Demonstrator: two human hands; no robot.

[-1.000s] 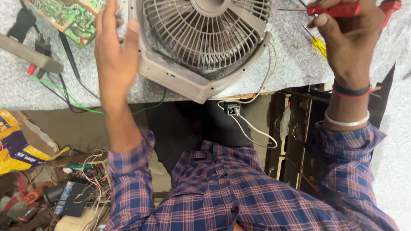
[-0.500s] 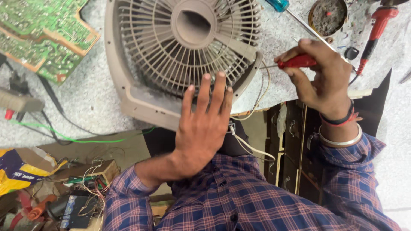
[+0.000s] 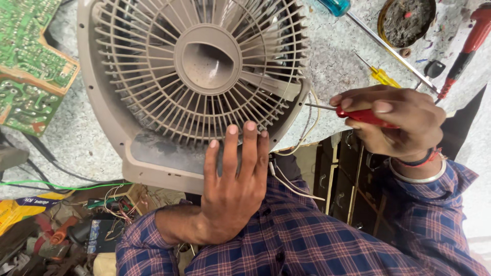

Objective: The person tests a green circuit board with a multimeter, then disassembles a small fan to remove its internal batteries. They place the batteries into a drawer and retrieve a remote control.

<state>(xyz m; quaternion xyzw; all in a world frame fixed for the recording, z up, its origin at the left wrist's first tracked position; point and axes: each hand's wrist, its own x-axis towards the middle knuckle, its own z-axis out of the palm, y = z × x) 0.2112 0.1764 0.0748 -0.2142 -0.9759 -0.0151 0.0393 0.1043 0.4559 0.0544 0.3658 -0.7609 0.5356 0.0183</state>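
A beige fan housing (image 3: 138, 153) with a round slatted grille (image 3: 209, 66) lies flat on the speckled grey worktop (image 3: 337, 56). My left hand (image 3: 232, 189) rests flat on the housing's near edge, fingers together and stretched onto the grille rim, holding nothing. My right hand (image 3: 396, 122) grips a red-handled screwdriver (image 3: 358, 115) whose thin metal tip points left toward the right rim of the fan. White and yellow wires (image 3: 296, 179) hang from the fan's lower right over the table edge.
Green circuit boards (image 3: 30, 66) lie at the left. A blue-handled screwdriver (image 3: 368, 30), a yellow-handled one (image 3: 381, 76), a round tin of dark paste (image 3: 406, 20) and a red soldering iron (image 3: 468, 41) lie at the right. Loose wires and parts (image 3: 66, 230) clutter the floor below.
My left hand came down from the fan's left side onto its near edge. My right hand lowered the red screwdriver to the fan's right rim. The view closed in on the fan.
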